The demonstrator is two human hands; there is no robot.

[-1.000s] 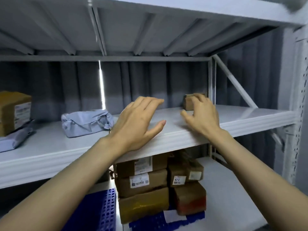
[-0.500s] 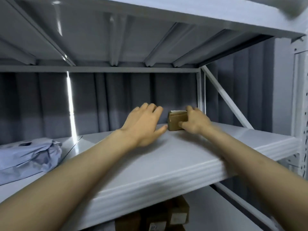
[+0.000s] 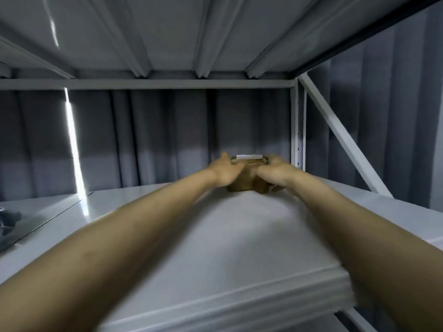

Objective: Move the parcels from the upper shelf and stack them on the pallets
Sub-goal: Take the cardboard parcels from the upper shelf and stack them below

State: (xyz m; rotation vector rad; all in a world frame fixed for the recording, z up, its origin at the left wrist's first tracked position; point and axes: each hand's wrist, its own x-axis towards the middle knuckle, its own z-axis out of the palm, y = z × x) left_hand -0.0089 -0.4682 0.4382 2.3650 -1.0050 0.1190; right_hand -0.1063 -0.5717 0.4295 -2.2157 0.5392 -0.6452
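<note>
- Arms: both forearms reach straight out, bare and almost parallel, low over the white upper shelf [image 3: 215, 248], and close in on one spot at its back right.
- Parcel [image 3: 247, 182]: a small brown cardboard box that sits on the upper shelf deep at the rear, close to the white upright post [image 3: 297, 130]. A white label [image 3: 249, 156] shows along its top edge.
- Left hand [image 3: 225, 172]: it lies against the parcel's left side, with the thumb raised and the fingers pointing across toward the box. Motion blur hides whether those fingers curl round it or only press flat, so I cannot tell its grasp.
- Right hand [image 3: 275, 170]: it sits on the parcel's right upper corner, knuckles up, with the fingers bent over the top and the lower part of the hand wrapping the box's right side. It is grasping the parcel.
- The parcel is between the two hands, touched by both, and its base looks to be on the shelf.
- Surroundings: a grey pleated curtain [image 3: 167, 140] hangs behind the rack. A diagonal brace [image 3: 345, 140] crosses the right end, and a crumpled grey bag [image 3: 7, 219] lies at the far left edge of the shelf, well apart from the hands.
</note>
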